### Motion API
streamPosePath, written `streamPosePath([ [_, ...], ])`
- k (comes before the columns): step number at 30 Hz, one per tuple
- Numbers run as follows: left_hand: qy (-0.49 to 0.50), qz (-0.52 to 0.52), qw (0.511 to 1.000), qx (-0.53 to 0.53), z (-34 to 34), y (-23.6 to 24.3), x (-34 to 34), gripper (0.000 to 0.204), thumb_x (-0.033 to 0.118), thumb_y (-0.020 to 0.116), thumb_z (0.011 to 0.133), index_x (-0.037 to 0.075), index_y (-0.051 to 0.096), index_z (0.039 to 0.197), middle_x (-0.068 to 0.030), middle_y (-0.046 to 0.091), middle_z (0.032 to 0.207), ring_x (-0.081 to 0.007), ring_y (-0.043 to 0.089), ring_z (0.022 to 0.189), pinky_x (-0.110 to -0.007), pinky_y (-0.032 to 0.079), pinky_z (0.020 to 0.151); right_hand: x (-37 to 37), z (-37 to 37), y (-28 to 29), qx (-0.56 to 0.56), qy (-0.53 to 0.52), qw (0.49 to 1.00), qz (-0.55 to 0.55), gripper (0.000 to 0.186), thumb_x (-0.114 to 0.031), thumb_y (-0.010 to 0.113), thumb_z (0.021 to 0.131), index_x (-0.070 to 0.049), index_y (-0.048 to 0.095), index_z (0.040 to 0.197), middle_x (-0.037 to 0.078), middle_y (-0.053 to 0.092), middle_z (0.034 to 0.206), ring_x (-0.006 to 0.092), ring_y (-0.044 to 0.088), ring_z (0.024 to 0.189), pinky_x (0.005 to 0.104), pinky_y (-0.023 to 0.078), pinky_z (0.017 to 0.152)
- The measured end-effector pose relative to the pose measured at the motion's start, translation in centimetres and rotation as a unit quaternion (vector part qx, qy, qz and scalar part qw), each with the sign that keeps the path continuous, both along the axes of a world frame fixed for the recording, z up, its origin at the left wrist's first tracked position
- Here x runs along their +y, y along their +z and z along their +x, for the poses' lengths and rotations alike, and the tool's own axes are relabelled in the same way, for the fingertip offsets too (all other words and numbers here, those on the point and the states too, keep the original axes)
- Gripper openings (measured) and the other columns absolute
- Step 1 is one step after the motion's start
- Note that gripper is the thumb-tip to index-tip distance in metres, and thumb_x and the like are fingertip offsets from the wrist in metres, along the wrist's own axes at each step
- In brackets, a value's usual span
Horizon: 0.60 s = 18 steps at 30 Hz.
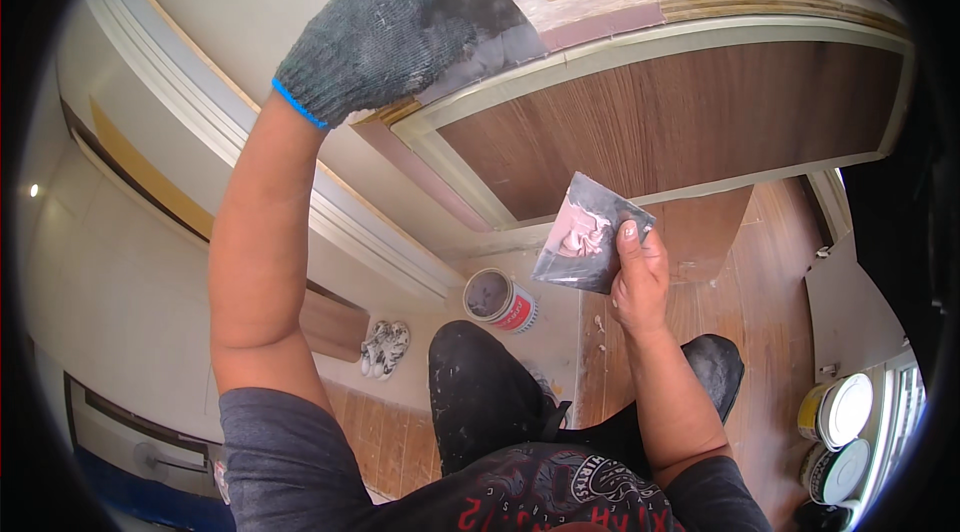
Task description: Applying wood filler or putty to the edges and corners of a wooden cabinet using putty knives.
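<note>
Two grips: right of centre, the right hand (640, 277) grasps a plate (603, 201), pink putty (580, 233) left of its fingers; upper left, the gloved left hand (385, 37) clasps a scraper (508, 37) jutting rightward.

A pair of black-and-white patterned shoes (384, 348) rests left of centre in the lower half of the frame. At lower right, a white-lidded yellow tub (838, 410) sits just beside a grey-lidded tub (840, 470). Brown wood-plank flooring (755, 272) runs through the right. A small bright light (35, 190) glows at far left.
</note>
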<state>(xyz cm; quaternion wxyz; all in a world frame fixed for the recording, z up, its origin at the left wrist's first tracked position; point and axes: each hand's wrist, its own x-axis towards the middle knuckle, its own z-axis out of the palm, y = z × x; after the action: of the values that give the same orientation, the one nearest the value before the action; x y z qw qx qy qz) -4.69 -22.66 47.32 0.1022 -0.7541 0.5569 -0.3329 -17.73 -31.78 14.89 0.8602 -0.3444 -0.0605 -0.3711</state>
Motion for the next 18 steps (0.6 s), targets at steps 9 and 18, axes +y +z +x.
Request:
streamPosePath([
  [9,-0.016,-0.062,0.997,-0.032,-1.1,0.6,1.0,0.040,0.031,0.070,0.085,0.005,0.065,0.115,-0.0174,0.070,0.100,-0.0305,0.068,0.090,-0.041,0.053,0.082,0.0,0.0,-0.1,0.002,-0.001,1.000,-0.008,0.036,-0.032,0.052,0.104,0.000,0.060,0.117,0.005,0.065,0.112,0.0126,0.057,0.104,0.0302,0.042,0.097],
  [18,-0.047,-0.025,0.997,-0.057,-0.6,-0.7,0.5,0.046,0.030,0.074,0.083,0.002,0.064,0.118,-0.0196,0.070,0.102,-0.0346,0.068,0.091,-0.041,0.053,0.085,0.4,-0.1,0.5,0.002,0.013,1.000,0.001,0.034,-0.032,0.053,0.103,-0.001,0.061,0.115,0.005,0.065,0.112,0.0118,0.057,0.104,0.0303,0.042,0.097],
])
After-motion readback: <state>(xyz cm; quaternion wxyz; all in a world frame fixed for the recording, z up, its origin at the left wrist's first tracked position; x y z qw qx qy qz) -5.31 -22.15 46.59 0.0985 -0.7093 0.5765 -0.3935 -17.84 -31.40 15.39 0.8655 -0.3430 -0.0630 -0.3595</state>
